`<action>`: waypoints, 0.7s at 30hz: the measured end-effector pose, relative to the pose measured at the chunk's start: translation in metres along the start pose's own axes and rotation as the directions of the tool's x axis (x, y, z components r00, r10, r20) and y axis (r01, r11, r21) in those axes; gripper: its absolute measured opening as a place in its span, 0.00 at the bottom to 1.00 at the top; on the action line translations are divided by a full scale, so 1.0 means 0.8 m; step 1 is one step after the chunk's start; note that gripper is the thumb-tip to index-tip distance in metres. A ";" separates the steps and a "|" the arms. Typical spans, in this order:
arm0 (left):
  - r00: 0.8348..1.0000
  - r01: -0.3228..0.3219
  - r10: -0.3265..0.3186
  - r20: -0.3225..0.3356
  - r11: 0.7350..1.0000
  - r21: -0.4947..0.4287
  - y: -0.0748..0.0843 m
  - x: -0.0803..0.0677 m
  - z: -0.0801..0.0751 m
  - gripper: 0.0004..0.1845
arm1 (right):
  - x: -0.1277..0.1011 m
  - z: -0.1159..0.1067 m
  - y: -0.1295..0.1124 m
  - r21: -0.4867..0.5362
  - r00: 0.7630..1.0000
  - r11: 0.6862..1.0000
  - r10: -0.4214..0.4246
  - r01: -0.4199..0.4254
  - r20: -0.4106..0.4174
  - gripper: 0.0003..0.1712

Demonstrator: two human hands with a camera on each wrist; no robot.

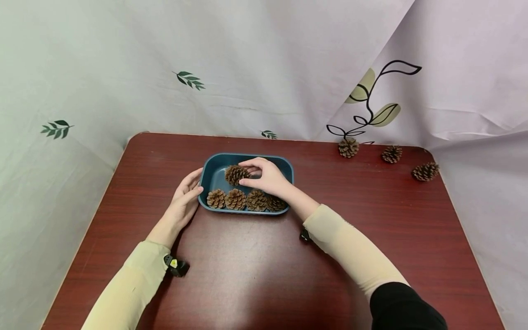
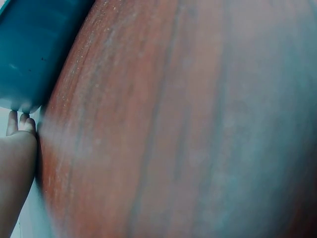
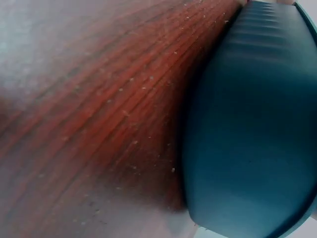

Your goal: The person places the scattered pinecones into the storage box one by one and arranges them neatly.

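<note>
A dark blue rectangular tub (image 1: 247,212) stands on the table, seen from outside in both wrist views. Several brown pine cones (image 1: 235,200) line its near side. Over the tub's inside, my right hand (image 1: 266,176) grips another pine cone (image 1: 237,174) between thumb and fingers. That hand and its cone are out of sight in the right wrist view. My left hand (image 1: 186,196) rests against the tub's left end, thumb at the rim and fingers extended. In the left wrist view its fingertips (image 2: 25,121) touch the outer wall.
Three more pine cones lie at the table's back right: one (image 1: 348,148) by the back edge, another (image 1: 391,154) to its right, and one (image 1: 426,172) at the right edge. Behind the reddish-brown table (image 1: 231,256) hangs a pale curtain (image 1: 247,68) with leaf prints.
</note>
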State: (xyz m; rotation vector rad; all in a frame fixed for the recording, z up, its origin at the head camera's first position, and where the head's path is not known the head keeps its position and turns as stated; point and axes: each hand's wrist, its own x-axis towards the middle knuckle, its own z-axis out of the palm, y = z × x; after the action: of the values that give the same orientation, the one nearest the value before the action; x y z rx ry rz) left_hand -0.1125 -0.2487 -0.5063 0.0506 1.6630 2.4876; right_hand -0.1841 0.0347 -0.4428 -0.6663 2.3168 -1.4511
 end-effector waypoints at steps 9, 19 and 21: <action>1.000 -0.008 0.008 0.005 1.000 -0.017 -0.001 0.000 0.000 0.28 | 0.011 0.001 -0.009 -0.076 0.999 0.997 0.014 -0.011 0.049 0.30; 1.000 0.003 -0.003 0.005 1.000 -0.006 0.000 0.000 -0.002 0.28 | 0.032 0.012 -0.018 -0.166 0.993 0.986 0.005 0.015 0.118 0.29; 1.000 0.007 -0.007 0.003 1.000 0.000 0.000 0.000 -0.002 0.28 | 0.036 0.014 -0.020 -0.174 0.991 0.984 0.001 0.023 0.134 0.29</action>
State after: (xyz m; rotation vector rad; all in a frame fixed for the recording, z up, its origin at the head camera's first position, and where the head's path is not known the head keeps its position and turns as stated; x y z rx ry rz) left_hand -0.1127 -0.2498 -0.5068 0.0481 1.6590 2.4811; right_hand -0.1996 0.0046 -0.4339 -0.8001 2.3564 -1.1764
